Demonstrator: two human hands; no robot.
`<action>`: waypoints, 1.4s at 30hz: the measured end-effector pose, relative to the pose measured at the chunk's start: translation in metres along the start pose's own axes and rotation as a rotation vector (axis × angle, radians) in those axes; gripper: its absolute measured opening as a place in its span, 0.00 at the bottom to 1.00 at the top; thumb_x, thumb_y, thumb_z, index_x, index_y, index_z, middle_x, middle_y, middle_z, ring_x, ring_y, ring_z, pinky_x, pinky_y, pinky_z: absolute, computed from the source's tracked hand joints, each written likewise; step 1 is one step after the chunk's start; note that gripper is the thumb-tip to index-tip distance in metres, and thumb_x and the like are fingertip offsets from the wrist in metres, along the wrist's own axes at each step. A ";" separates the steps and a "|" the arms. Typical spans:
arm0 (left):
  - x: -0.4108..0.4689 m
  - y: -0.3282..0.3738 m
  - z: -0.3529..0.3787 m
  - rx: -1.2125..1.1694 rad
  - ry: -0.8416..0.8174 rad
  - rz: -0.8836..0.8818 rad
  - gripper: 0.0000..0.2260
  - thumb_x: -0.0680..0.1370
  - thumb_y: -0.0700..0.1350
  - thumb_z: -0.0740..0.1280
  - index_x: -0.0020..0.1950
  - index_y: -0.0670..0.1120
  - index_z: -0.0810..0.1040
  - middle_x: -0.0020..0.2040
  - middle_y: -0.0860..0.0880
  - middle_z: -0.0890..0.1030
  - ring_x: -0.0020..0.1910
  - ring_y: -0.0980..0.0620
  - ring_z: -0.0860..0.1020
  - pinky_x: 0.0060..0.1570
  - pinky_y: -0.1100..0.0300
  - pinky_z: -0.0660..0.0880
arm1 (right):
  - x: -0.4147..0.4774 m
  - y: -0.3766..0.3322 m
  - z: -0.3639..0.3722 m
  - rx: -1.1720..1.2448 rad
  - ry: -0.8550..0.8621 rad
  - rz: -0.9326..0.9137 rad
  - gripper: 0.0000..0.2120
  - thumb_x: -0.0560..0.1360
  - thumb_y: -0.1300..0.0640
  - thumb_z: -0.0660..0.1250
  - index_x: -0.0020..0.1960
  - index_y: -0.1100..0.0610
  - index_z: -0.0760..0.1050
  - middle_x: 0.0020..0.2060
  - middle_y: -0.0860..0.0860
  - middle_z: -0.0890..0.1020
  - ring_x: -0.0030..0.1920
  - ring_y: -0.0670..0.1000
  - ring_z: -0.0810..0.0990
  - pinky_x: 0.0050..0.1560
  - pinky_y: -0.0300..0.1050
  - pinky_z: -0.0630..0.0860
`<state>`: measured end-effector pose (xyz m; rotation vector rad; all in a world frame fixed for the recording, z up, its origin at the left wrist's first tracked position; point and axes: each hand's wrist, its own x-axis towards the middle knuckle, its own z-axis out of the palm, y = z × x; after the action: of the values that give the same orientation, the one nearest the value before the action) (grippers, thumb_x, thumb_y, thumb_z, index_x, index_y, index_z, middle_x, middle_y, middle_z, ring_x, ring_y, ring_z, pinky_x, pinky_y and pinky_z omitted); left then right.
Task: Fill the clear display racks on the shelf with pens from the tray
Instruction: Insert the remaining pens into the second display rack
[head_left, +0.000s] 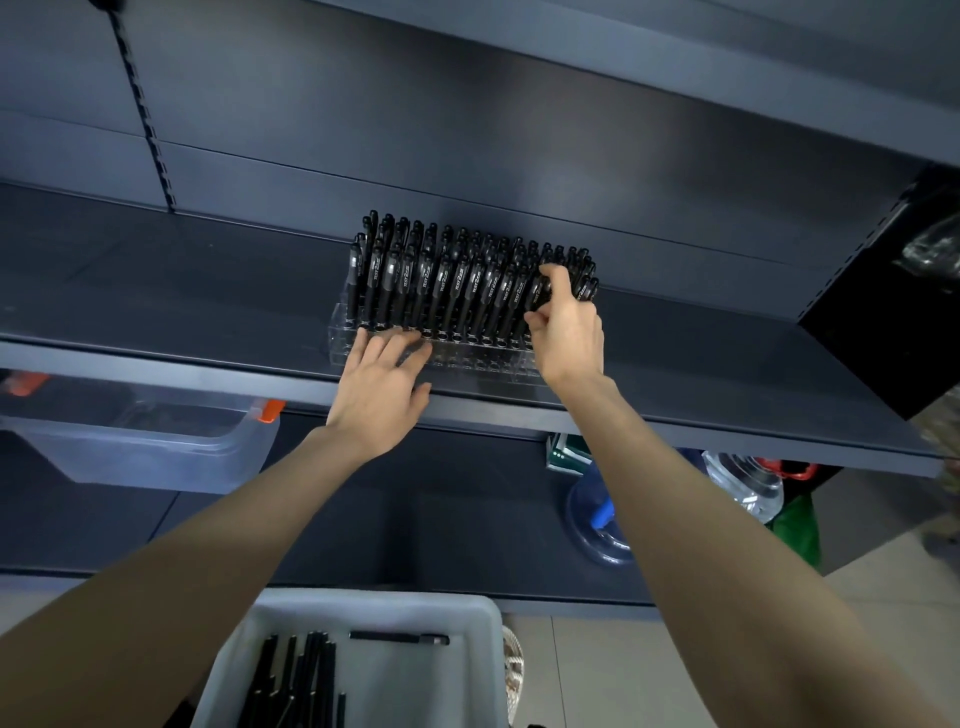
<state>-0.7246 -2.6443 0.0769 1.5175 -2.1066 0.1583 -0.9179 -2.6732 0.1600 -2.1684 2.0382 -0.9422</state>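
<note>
Pens (457, 280) stand packed in the clear rack (478, 359) near the shelf's (156, 317) front edge. Left hand (379, 387) rests on the rack's front, fingers straight; right hand (566, 335) pinches pens at its right end. More lie in the tray (415, 686).

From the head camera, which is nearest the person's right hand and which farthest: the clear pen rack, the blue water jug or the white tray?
1. Clear pen rack, on the shelf: the right hand grips pens at its right end.
2. Blue water jug, below the shelf, to the right.
3. White tray, lowest in view, close to the person.
</note>
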 end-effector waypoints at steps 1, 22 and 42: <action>-0.006 0.002 -0.002 -0.033 0.021 -0.010 0.20 0.78 0.44 0.64 0.69 0.41 0.69 0.69 0.43 0.69 0.71 0.43 0.62 0.72 0.48 0.46 | -0.004 0.001 0.000 0.008 0.004 0.005 0.25 0.78 0.65 0.61 0.72 0.55 0.58 0.42 0.58 0.81 0.43 0.59 0.79 0.47 0.55 0.77; -0.350 -0.045 0.053 -0.176 -0.370 -0.713 0.31 0.73 0.47 0.70 0.72 0.38 0.63 0.71 0.40 0.63 0.65 0.37 0.64 0.60 0.40 0.69 | -0.332 -0.013 0.200 0.357 -0.732 0.424 0.14 0.76 0.59 0.67 0.60 0.61 0.71 0.47 0.51 0.75 0.48 0.57 0.80 0.53 0.51 0.76; -0.376 -0.043 0.072 -0.152 -0.355 -0.698 0.35 0.70 0.48 0.73 0.72 0.38 0.63 0.64 0.38 0.72 0.57 0.37 0.75 0.38 0.50 0.79 | -0.389 -0.014 0.253 0.108 -0.968 0.671 0.11 0.74 0.56 0.67 0.53 0.61 0.77 0.49 0.56 0.82 0.52 0.57 0.79 0.41 0.40 0.67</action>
<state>-0.6262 -2.3695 -0.1743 2.1948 -1.6416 -0.5437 -0.7821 -2.4119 -0.1992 -1.2614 1.8446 0.0905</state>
